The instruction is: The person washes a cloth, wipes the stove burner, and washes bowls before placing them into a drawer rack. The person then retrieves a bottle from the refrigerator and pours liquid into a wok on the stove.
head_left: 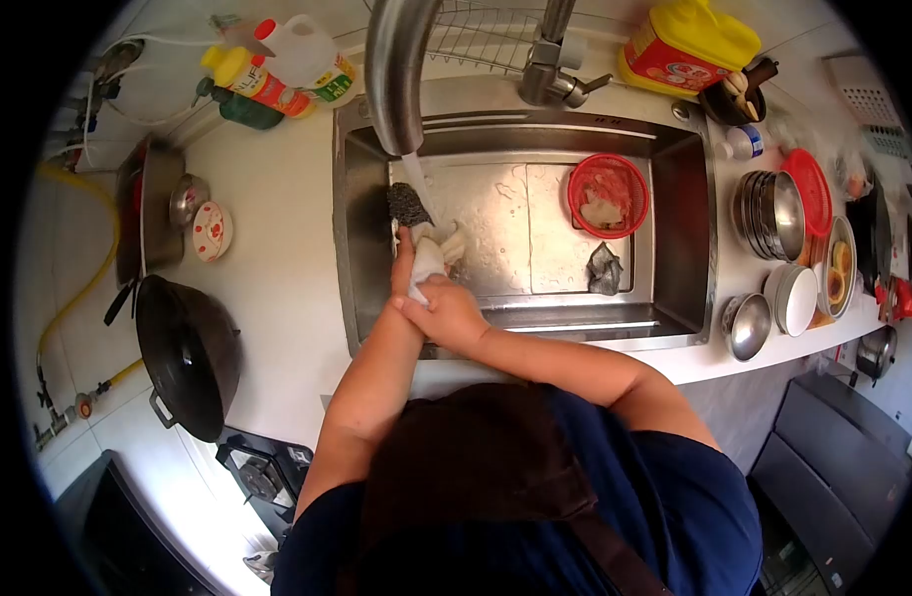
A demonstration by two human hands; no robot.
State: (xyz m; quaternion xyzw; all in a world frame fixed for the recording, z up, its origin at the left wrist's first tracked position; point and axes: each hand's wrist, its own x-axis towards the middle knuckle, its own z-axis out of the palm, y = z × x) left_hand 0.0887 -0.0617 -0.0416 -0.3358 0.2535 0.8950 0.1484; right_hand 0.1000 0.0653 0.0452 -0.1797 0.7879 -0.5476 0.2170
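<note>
Gripped pale cloth (429,262) with right hand (450,312) by left edge of sink (340,228); could not tell grip of left hand (402,270). Risked snagging scourer (408,205) through closeness, splashing desk (277,209) through tap stream (417,179).

Faucet (394,79) beyond hands (450,316), sink (505,219) middle open, red basket (607,159) right

Place: a kitchen
Basin: rectangular stainless-steel sink (684,219) set into the white surface (277,189), beneath a curved brushed-metal faucet (392,89)
Left edge: round black metal wok (186,348)
Near left corner: black stove burner (258,479)
Right edge: stacked round steel bowls (769,215) beside stacked round white dishes (794,300)
</note>
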